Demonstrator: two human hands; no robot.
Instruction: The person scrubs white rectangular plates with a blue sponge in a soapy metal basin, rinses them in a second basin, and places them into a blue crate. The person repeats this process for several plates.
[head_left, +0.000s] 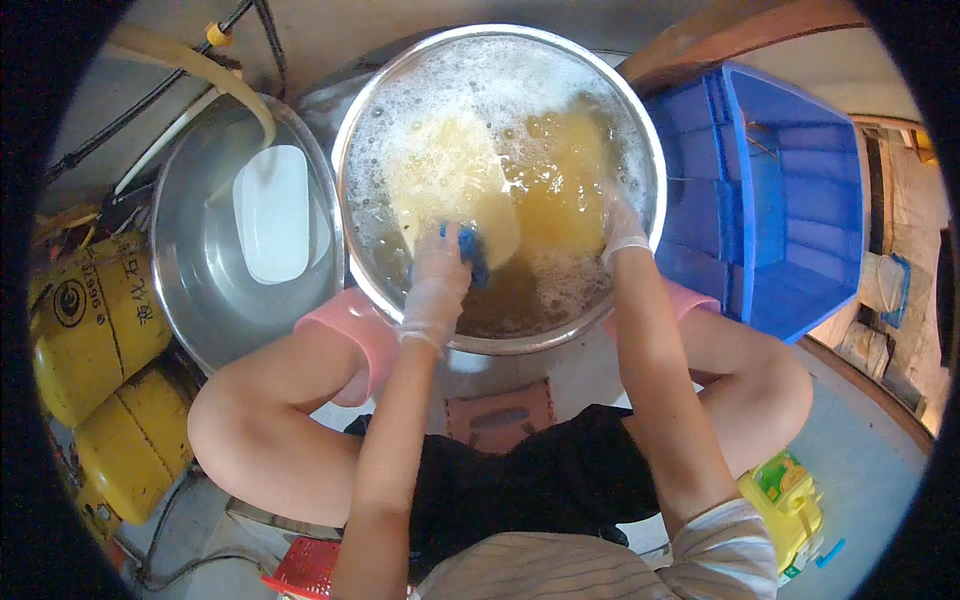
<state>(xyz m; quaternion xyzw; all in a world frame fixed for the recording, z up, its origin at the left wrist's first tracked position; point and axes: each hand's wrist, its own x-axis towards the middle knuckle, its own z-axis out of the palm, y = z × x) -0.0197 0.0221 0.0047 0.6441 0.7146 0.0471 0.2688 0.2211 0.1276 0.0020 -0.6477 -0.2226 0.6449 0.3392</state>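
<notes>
A large round steel basin (501, 346) of foamy, brownish water stands before me. My left hand (437, 289), in a clear disposable glove, grips a blue scrubbing cloth or pad (474, 259) at the basin's near left. The pad rests over the lower part of a pale, rounded plate or tray (491, 225) lying under the suds. My right hand (622, 217), gloved as well, reaches into the water along the right rim. Its fingers are blurred by water beside a second submerged yellowish shape (562, 195), and whether they hold it is hidden.
Left of me, a second steel basin (195, 277) holds clear water and white oblong trays (276, 217), under a hose (240, 86). Yellow gas cylinders (105, 330) stand beyond. A blue plastic crate (806, 292), a yellow jug (787, 510) and a red basket (304, 566) are also around me.
</notes>
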